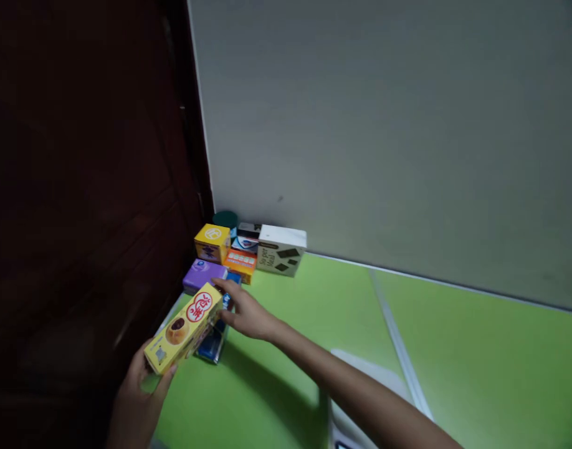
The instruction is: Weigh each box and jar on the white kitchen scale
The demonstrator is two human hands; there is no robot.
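Observation:
My left hand (141,390) grips the near end of a long yellow snack box (185,327) with a red-and-white logo, holding it tilted above the green table (342,324). My right hand (246,312) reaches across to the box's far end, fingers curled around it and over a blue box (215,343) lying underneath. Just behind sit a purple box (202,274), a yellow cube box (212,242), an orange box (240,263) and a white box (281,249) with dark squares, all pushed into the corner.
A dark wooden door or cabinet (90,187) stands along the left. The grey wall (384,125) runs behind the table. A dark green lid (225,218) peeks out behind the boxes. Something white (356,374) lies under my right forearm.

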